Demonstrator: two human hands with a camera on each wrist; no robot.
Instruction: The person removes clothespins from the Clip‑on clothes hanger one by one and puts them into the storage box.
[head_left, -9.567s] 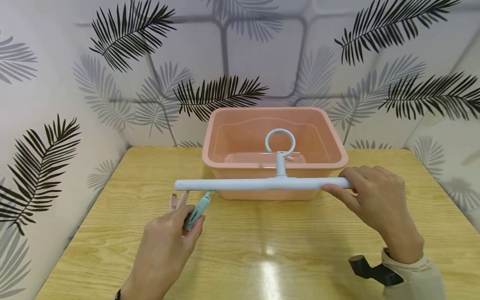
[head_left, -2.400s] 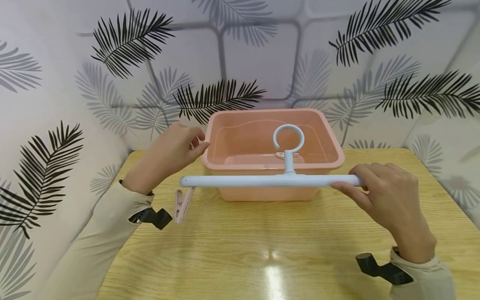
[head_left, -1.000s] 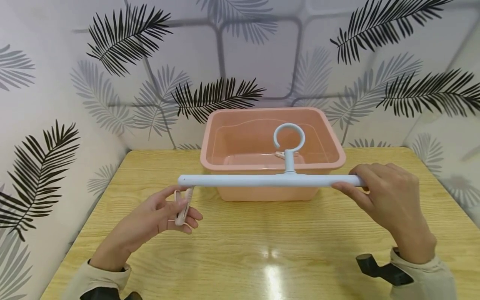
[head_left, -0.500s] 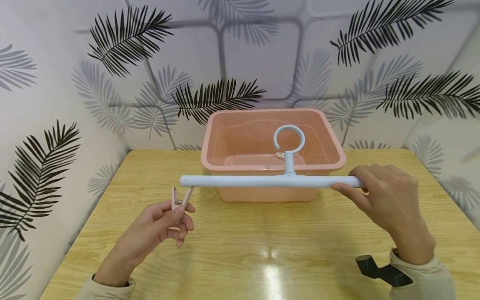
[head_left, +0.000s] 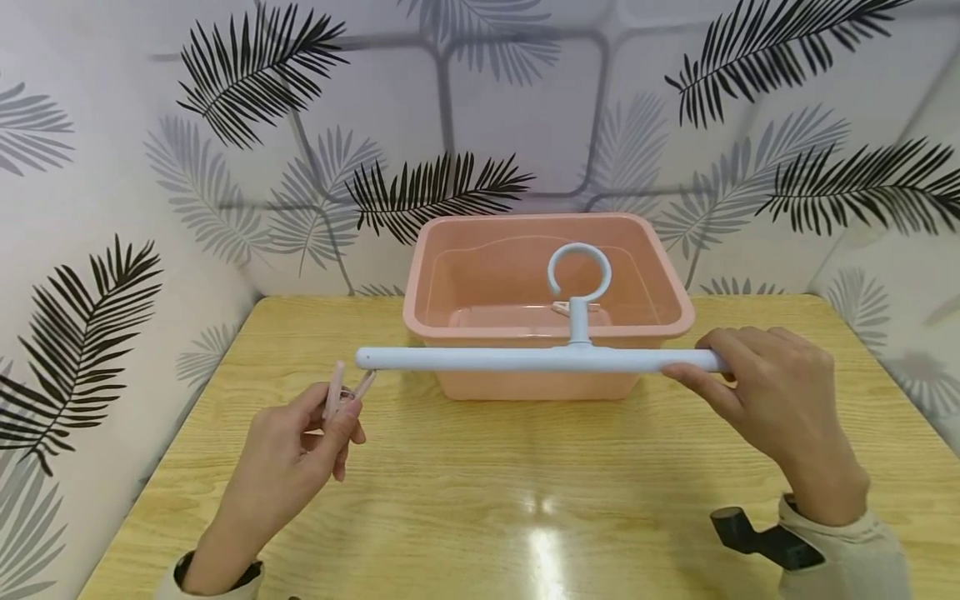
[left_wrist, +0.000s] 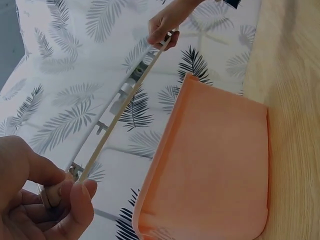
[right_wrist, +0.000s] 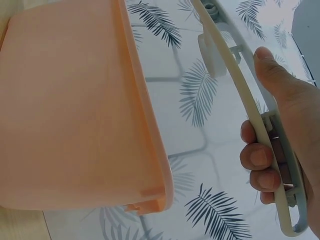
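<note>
In the head view my left hand (head_left: 288,454) pinches a pale pink clothespin (head_left: 334,390) between thumb and fingers. The clothespin is tilted, one of its arms right at the underside of the left end of a light blue clothes hanger (head_left: 480,359). My right hand (head_left: 772,396) grips the other end of that hanger, which it keeps level with the hook ring upward. From the right wrist, the fingers curl round the hanger's beige lower strip (right_wrist: 250,105). The left wrist view has the hanger running away from the pinching fingers; they partly hide the clothespin there.
Behind the hanger a pink plastic tub (head_left: 540,387) stands on the wooden table (head_left: 480,500), near the patterned wall covering (head_left: 517,117). Inside the tub lies a pale clothespin (head_left: 576,309), partly hidden by the hanger's hook.
A green clothespin in my left hand earlier is out of sight. That hand then took hold of the pink clothespin hanging at the hanger's left end and tilted it leftward. My right hand kept its grip.
</note>
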